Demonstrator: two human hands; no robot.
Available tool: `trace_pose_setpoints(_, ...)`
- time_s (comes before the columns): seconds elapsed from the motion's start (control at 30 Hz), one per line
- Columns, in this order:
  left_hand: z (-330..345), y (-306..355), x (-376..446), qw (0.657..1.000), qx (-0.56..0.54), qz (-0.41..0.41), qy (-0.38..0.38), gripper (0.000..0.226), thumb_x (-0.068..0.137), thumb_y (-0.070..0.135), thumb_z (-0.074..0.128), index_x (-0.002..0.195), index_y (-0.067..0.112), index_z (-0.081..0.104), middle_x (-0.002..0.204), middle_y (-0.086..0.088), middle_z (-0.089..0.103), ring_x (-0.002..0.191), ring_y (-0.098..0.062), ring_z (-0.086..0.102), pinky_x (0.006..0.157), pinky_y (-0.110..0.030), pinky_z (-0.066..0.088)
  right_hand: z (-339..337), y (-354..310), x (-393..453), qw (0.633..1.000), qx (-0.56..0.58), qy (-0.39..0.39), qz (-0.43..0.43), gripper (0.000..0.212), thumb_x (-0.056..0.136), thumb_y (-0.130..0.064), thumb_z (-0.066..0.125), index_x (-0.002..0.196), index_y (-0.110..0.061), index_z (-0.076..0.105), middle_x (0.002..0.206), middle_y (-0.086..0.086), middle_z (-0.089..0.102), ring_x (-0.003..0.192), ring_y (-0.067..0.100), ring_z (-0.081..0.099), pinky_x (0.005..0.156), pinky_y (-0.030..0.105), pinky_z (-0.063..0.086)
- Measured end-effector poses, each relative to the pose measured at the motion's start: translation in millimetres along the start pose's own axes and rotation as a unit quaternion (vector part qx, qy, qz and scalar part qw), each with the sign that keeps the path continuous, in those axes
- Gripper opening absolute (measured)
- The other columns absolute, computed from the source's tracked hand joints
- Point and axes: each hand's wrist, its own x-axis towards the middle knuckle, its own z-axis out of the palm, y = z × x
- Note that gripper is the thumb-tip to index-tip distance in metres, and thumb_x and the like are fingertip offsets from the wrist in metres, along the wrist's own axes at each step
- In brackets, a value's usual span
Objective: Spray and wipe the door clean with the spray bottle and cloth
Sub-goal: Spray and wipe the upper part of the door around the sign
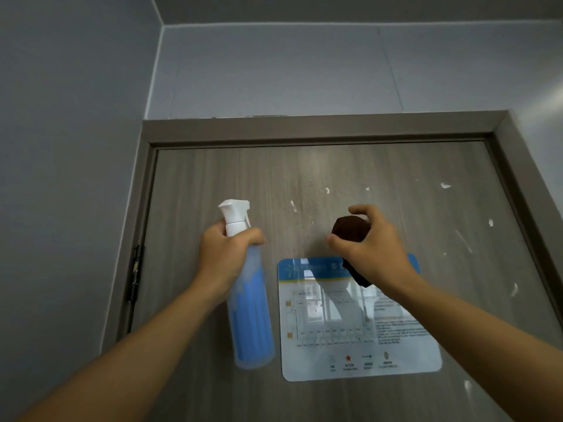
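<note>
Door: grey wood-grain door (304, 178), white smears, glossy evacuation-plan sign (359, 330) at its middle.
Left hand (225, 254): grips blue translucent spray bottle (249, 315) left of sign.
Right hand (368, 248): clutches dark brown cloth (348, 228), seemingly touching door above sign.

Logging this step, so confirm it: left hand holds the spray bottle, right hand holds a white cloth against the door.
Wrong on one point: the cloth is dark brown, not white, as the head view shows. The left hand does hold the spray bottle, and the right hand holds the cloth against the door.

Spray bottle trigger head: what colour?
White, on the spray bottle with blue liquid; head view, the only one.
</note>
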Motion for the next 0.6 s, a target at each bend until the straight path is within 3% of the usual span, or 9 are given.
trace_pose_setpoints(0.07,-1.1,-4.5,9.5,1.0,0.002,-0.013,-0.018,0.039,0.058,0.019,0.078,0.092,0.002,0.067,0.072,-0.007,0.065,0.073,-0.032,0.065,0.072,-0.059,0.061,7.7,3.8,11.1,1.0,-0.024,-0.009,-0.007,0.07,0.078,-0.033,0.089,0.131,-0.026,0.043,0.118,-0.003,0.055,0.107,0.02,0.061,0.088,0.033,0.057)
trace_pose_setpoints(0.17,-0.9,-12.6,19.4,0.998,0.0,-0.024,-0.054,0.043,0.059,0.017,0.078,0.1,0.01,0.067,0.076,-0.007,0.066,0.072,-0.032,0.066,0.066,-0.051,0.061,23.1,11.9,23.6,0.99,-0.124,-0.001,-0.069,0.069,0.078,-0.039,0.089,0.126,-0.024,0.043,0.119,-0.002,0.052,0.107,0.02,0.056,0.089,0.038,0.057)
trace_pose_setpoints(0.3,5.2,-20.4,27.6,0.998,-0.005,-0.024,-0.061,0.053,0.059,0.016,0.078,0.109,0.006,0.064,0.084,-0.014,0.065,0.072,-0.034,0.066,0.058,-0.04,0.058,44.5,19.9,40.4,0.956,-0.24,0.031,-0.166,0.062,0.083,-0.04,0.084,0.13,-0.019,0.048,0.13,0.005,0.051,0.117,0.025,0.049,0.092,0.039,0.053)
trace_pose_setpoints(0.47,13.1,-21.8,39.3,0.997,-0.03,-0.029,-0.067,0.052,0.06,0.013,0.076,0.108,0.0,0.06,0.085,-0.021,0.063,0.064,-0.039,0.064,0.056,-0.039,0.055,66.3,27.2,52.3,0.936,-0.286,-0.009,-0.208,0.064,0.085,-0.042,0.082,0.139,-0.022,0.055,0.154,0.011,0.039,0.135,0.033,0.039,0.104,0.048,0.051)
trace_pose_setpoints(0.53,14.8,-21.8,44.1,0.996,-0.044,-0.03,-0.066,0.054,0.061,0.013,0.075,0.109,-0.002,0.058,0.084,-0.022,0.062,0.061,-0.038,0.064,0.054,-0.039,0.055,70.7,31.9,52.9,0.93,-0.297,-0.017,-0.215,0.071,0.084,-0.055,0.077,0.143,-0.024,0.054,0.156,0.011,0.039,0.135,0.035,0.039,0.105,0.051,0.049)
trace_pose_setpoints(0.6,14.9,-23.3,47.6,0.996,-0.054,-0.032,-0.062,0.055,0.062,0.012,0.076,0.111,-0.004,0.057,0.085,-0.022,0.062,0.061,-0.037,0.064,0.055,-0.039,0.056,71.5,39.0,49.1,0.909,-0.352,-0.018,-0.224,0.077,0.086,-0.076,0.055,0.147,-0.029,0.048,0.156,0.008,0.038,0.132,0.034,0.041,0.103,0.05,0.044)
